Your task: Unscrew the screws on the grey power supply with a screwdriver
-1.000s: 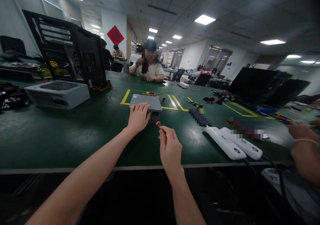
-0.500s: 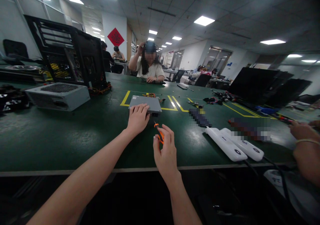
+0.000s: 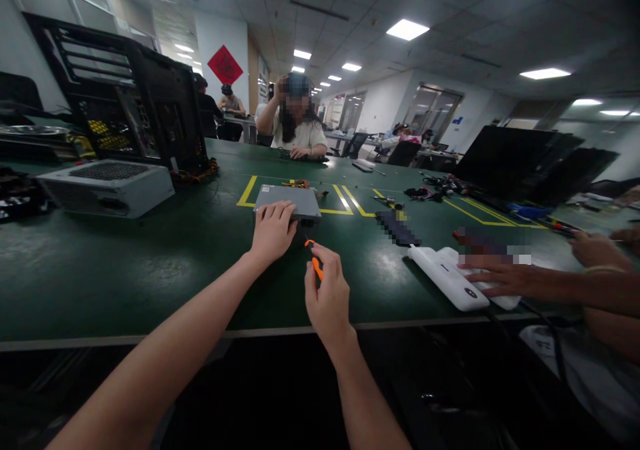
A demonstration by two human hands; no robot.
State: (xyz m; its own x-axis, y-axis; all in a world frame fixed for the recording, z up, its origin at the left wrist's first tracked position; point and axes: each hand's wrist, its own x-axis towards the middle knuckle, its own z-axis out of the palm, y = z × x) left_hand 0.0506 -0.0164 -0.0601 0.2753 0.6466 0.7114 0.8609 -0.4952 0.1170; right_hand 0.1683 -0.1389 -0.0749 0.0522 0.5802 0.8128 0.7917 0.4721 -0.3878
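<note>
My left hand grips the near left side of a grey computer power supply, fingers over its top and thumb hidden. The box sits on the green table, with coloured cables bunched at its far side. In my right hand is a screwdriver with an orange and black handle, pinched between thumb and fingers. Its thin tip points up at the near face of the power supply; whether it touches a screw I cannot tell.
A second power supply and an open black computer case stand to the left. White power banks lie right, under a co-worker's hand. Black monitors stand far right. Another person sits opposite.
The co-worker's hand has come in from the right onto the white power banks. My right hand has risen slightly with the screwdriver. My left hand stays on the power supply.
</note>
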